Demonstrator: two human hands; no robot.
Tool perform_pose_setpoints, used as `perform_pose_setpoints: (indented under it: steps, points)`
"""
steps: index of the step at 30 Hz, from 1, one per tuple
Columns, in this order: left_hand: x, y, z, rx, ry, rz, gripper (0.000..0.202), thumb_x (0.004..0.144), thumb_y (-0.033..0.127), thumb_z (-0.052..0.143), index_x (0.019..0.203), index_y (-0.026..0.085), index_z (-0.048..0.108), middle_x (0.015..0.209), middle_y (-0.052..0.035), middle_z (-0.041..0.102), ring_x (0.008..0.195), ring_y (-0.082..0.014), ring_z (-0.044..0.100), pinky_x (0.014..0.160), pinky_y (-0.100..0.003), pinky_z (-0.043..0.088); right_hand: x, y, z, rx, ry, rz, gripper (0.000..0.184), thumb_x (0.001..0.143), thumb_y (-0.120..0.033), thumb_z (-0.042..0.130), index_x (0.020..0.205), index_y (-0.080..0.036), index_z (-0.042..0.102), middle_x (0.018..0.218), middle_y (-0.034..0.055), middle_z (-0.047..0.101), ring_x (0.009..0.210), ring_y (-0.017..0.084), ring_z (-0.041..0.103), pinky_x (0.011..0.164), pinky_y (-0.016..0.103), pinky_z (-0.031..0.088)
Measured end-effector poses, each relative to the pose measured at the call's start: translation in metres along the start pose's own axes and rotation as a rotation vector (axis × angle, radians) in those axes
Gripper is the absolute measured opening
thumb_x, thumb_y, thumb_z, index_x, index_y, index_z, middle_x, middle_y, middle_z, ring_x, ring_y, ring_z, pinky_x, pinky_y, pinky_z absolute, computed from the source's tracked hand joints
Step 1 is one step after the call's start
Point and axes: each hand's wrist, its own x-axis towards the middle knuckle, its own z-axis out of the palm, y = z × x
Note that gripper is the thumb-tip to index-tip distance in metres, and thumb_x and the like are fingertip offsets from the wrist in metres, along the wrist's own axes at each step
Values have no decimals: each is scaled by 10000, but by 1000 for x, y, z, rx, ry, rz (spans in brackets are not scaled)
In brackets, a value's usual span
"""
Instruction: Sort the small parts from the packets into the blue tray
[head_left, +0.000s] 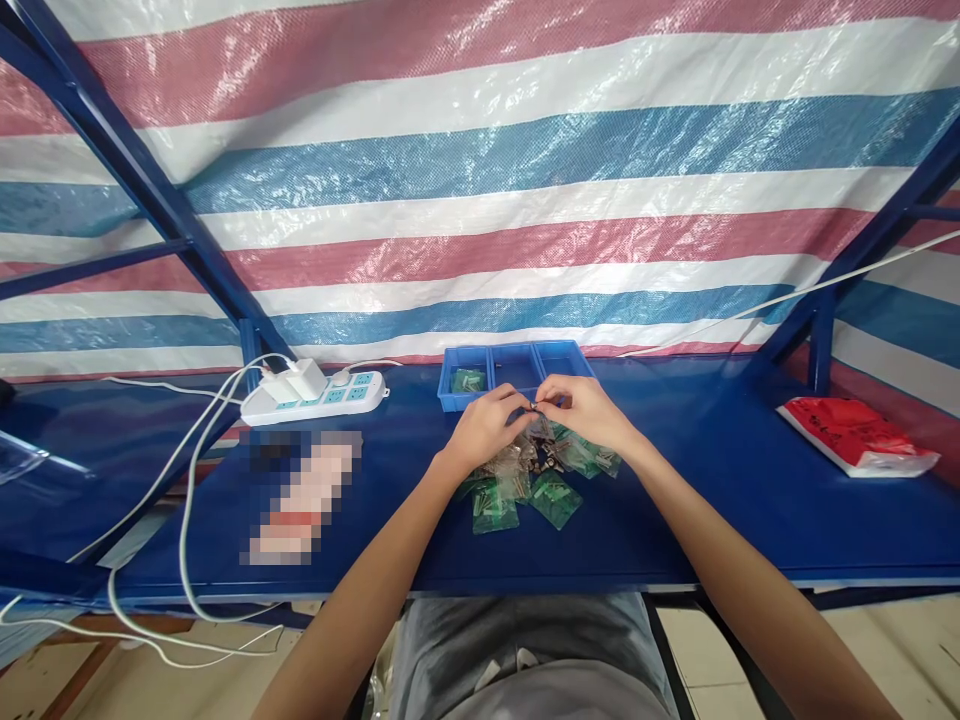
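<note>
My left hand (491, 428) and my right hand (583, 408) meet over a pile of small parts, fingertips pinched close together. Between them is a small dark piece (534, 406), too tiny to name, and both hands appear closed on it. Below lie small green and clear plastic bags (495, 508) holding little metal parts, with loose metal pieces (551, 460) among them. Just behind the hands stands a blue tray (465, 402) with three compartments. Its left compartment holds a green bag (468, 380); the hands partly hide its front.
A white power strip (322, 402) with plugs and cables sits at the back left of the blue table (720, 480). Nearer lies a blurred-out pinkish item (307, 500). A red and white packet (859, 436) rests on the right. Blue frame posts and a striped sheet stand behind.
</note>
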Motion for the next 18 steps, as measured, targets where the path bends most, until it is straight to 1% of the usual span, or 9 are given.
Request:
perform_pose_setpoints:
  steps: [2, 4, 6, 9, 11, 15, 18]
  points:
    - [0, 0, 0, 16, 8, -9, 297, 1024, 417, 452, 1016, 211, 666, 1015, -47, 616, 819, -160, 620, 675, -264, 455, 0, 0, 3, 9, -9, 7, 101, 848, -288, 576, 865, -211, 640, 846, 38, 726, 784, 195, 676, 692, 291, 487]
    - [0, -1, 0, 37, 17, -16, 288, 1026, 402, 447, 1011, 207, 659, 1018, -48, 614, 811, -156, 620, 674, -261, 457, 1, 0, 7, 17, -12, 23, 106, 845, -269, 572, 910, -212, 633, 838, 37, 733, 780, 200, 690, 681, 290, 490]
    - [0, -3, 1, 56, 23, -25, 269, 1028, 382, 445, 1026, 207, 649, 1041, -47, 614, 796, -149, 620, 666, -257, 457, 2, 1, 10, 17, -1, 47, 161, 843, -254, 576, 991, -216, 627, 844, 34, 744, 788, 205, 704, 677, 289, 495]
    - [-1, -3, 2, 71, 26, -43, 216, 1020, 348, 465, 1057, 212, 629, 1084, -42, 617, 772, -140, 619, 629, -251, 445, 3, 4, 16, -3, 35, 75, 226, 861, -243, 570, 1081, -219, 621, 891, 40, 762, 828, 208, 718, 719, 299, 509]
    - [-1, -3, 2, 81, 21, -49, 202, 1015, 340, 472, 1088, 217, 614, 1103, -45, 615, 765, -139, 618, 603, -248, 435, 3, 6, 19, -18, 49, 77, 209, 884, -250, 557, 1080, -216, 622, 912, 47, 767, 845, 210, 721, 738, 307, 512]
    - [-1, -1, 2, 117, 25, -64, 222, 1020, 349, 449, 1113, 218, 603, 1096, -56, 605, 761, -141, 612, 563, -244, 415, 4, 7, 26, -31, 58, 57, 151, 909, -255, 537, 1012, -209, 637, 890, 46, 762, 830, 212, 720, 726, 311, 510]
    - [-2, -1, 3, 130, 47, -80, 228, 1023, 357, 440, 1098, 219, 606, 1097, -54, 604, 747, -137, 602, 552, -243, 403, 4, 5, 28, -8, 101, 55, 142, 899, -251, 551, 984, -211, 657, 941, 53, 758, 904, 225, 715, 734, 314, 512]
